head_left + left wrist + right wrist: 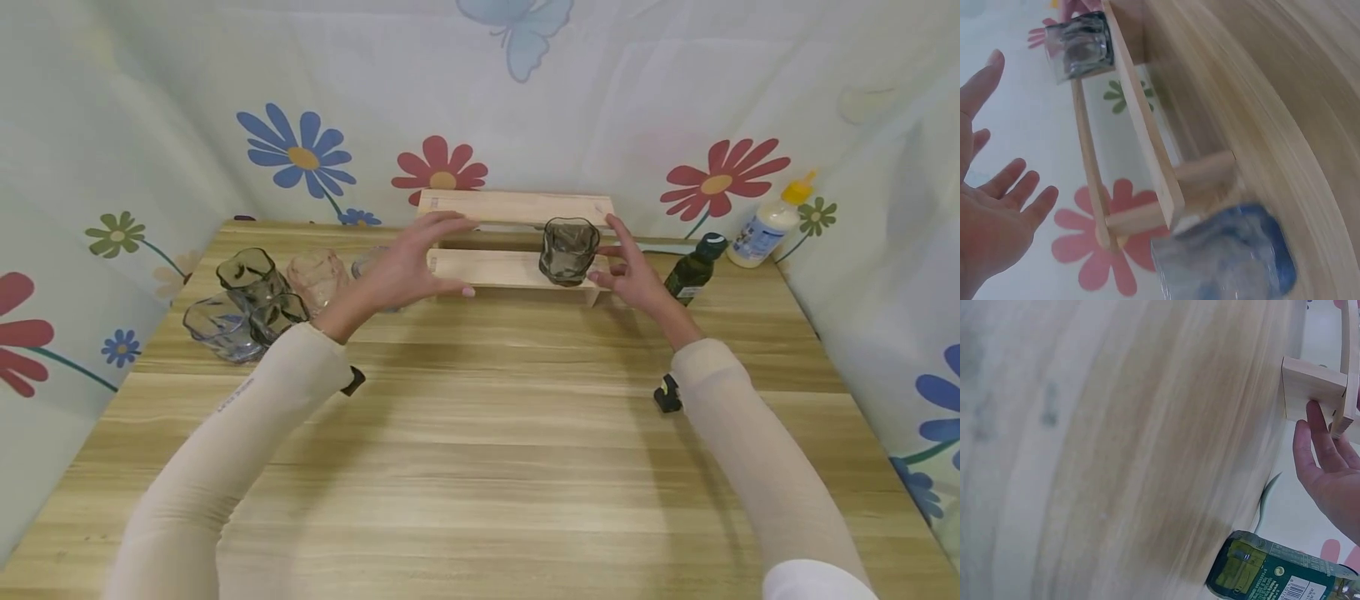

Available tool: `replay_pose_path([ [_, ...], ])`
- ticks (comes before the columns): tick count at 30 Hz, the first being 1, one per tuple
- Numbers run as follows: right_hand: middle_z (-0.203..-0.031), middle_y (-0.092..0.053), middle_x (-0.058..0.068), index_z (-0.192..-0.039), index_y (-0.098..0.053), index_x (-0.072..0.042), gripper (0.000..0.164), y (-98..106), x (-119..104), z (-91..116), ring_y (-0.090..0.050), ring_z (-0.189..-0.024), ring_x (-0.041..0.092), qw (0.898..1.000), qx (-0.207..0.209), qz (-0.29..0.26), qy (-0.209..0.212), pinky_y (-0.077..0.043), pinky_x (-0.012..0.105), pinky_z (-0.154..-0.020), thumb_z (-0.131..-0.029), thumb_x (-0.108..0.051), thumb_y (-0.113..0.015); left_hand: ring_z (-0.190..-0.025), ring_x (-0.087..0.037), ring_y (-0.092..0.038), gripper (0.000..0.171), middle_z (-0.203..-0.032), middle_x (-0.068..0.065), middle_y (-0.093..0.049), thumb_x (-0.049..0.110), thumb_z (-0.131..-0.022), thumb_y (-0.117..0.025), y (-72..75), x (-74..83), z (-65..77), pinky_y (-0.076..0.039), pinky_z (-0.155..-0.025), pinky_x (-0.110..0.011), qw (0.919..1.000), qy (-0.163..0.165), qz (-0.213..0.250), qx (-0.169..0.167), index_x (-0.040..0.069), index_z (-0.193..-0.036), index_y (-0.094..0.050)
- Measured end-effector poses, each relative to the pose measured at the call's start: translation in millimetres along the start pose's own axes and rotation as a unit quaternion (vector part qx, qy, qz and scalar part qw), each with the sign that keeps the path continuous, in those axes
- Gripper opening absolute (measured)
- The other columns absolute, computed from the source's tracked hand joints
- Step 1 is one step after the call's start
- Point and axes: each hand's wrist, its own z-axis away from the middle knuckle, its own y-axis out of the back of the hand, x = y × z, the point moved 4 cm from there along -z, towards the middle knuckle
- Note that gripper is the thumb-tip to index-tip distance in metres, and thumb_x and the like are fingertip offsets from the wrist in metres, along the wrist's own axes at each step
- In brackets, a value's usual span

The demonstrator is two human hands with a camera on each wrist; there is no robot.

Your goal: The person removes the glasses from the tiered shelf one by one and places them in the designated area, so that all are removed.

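A two-tier wooden rack point(487, 268) stands at the back of the table. On the right part of its lower board sits a dark grey, wavy glass point(568, 252), upright. My right hand point(633, 279) is at the rack's right end beside that glass, fingers extended; in the right wrist view its fingertips point(1314, 411) are at the rack's side panel point(1310, 387). My left hand point(401, 265) hovers by the rack's left end, thumb and fingers spread, holding nothing. Below it, a clear bluish glass point(1229, 256) shows in the left wrist view, partly hidden in the head view.
At the left are several wavy glasses: clear point(221, 329), grey point(251, 275), smaller grey point(277, 315) and pinkish point(315, 279). Right of the rack stand a dark green bottle point(693, 268) and a white bottle with yellow nozzle point(763, 229). A patterned curtain point(600, 100) hangs behind.
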Motion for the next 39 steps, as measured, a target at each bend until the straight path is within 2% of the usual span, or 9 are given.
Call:
replay_pose_path([
  [3,-0.161,-0.029,0.018,-0.16,-0.002,-0.04,0.094,1,0,0,-0.054,-0.124,0.045,1.0,-0.002,0.003,0.0,-0.05,0.026,-0.081,-0.097,-0.008,-0.064,-0.144,-0.026,-0.038,0.085,-0.156,-0.003,-0.041,0.037,-0.073,-0.09,-11.5,4.9,-16.7,-0.034,-0.115,-0.054,0.9994,-0.001,0.033,-0.002,0.025,-0.148,-0.05],
  [9,-0.16,-0.031,0.019,-0.16,-0.003,-0.039,0.093,0,1,0,-0.053,-0.125,0.045,1.0,-0.001,0.005,0.003,-0.049,0.042,-0.092,-0.097,-0.009,-0.064,-0.147,-0.021,-0.034,0.085,-0.156,0.0,-0.041,0.034,-0.075,-0.089,-34.9,11.9,-43.6,-0.03,-0.118,-0.049,0.9944,-0.01,0.104,-0.014,0.023,-0.149,-0.048],
  [13,-0.161,-0.029,0.018,-0.161,-0.004,-0.037,0.092,-1,3,-1,-0.055,-0.124,0.045,1.0,0.002,0.009,0.006,-0.051,0.044,-0.093,-0.097,-0.007,-0.064,-0.149,-0.021,-0.031,0.085,-0.159,-0.002,-0.039,0.032,-0.075,-0.089,-50.0,14.4,-61.2,-0.029,-0.119,-0.046,0.9914,-0.021,0.127,-0.025,0.022,-0.149,-0.048],
  [17,-0.165,-0.022,0.013,-0.161,-0.004,-0.036,0.092,-2,3,-2,-0.054,-0.125,0.045,1.0,0.007,0.013,0.011,-0.05,0.049,-0.094,-0.097,-0.007,-0.064,-0.149,-0.023,-0.031,0.086,-0.159,-0.006,-0.037,0.029,-0.076,-0.089,-61.8,15.9,-79.5,-0.029,-0.12,-0.045,0.99,-0.049,0.125,-0.042,0.017,-0.15,-0.047],
  [22,-0.167,-0.017,0.012,-0.161,-0.003,-0.036,0.093,-2,4,-3,-0.052,-0.128,0.047,1.0,0.011,0.016,0.012,-0.048,0.056,-0.097,-0.097,-0.007,-0.064,-0.147,-0.025,-0.035,0.088,-0.158,-0.006,-0.04,0.032,-0.076,-0.088,-74.1,19.1,-98.0,-0.029,-0.12,-0.045,0.9906,-0.057,0.11,-0.057,0.014,-0.151,-0.045],
  [28,-0.168,-0.012,0.007,-0.161,-0.004,-0.035,0.093,-2,2,-3,-0.051,-0.13,0.046,1.0,0.011,0.014,0.015,-0.049,0.055,-0.097,-0.097,-0.006,-0.064,-0.143,-0.025,-0.031,0.091,-0.157,-0.001,-0.043,0.043,-0.074,-0.088,-84.2,22.6,-114.0,-0.027,-0.117,-0.047,0.996,-0.024,0.063,-0.058,0.025,-0.152,-0.044],
  [34,-0.169,-0.009,0.001,-0.161,-0.004,-0.035,0.093,-2,1,-2,-0.049,-0.133,0.044,1.0,0.008,0.014,0.015,-0.051,0.05,-0.095,-0.097,-0.007,-0.064,-0.133,-0.026,-0.033,0.091,-0.151,-0.002,-0.049,0.046,-0.076,-0.086,-89.6,29.8,-120.7,-0.026,-0.108,-0.049,0.9973,-0.005,0.039,-0.063,0.027,-0.153,-0.042],
  [39,-0.169,-0.009,0.002,-0.161,-0.002,-0.038,0.094,-1,2,-1,-0.05,-0.132,0.045,1.0,0.003,0.008,0.007,-0.051,0.053,-0.096,-0.097,-0.009,-0.064,-0.126,-0.023,-0.036,0.089,-0.146,0.0,-0.054,0.048,-0.077,-0.084,-93.2,32.5,-124.7,-0.026,-0.103,-0.044,0.9975,0.014,0.012,-0.069,0.03,-0.153,-0.041],
])
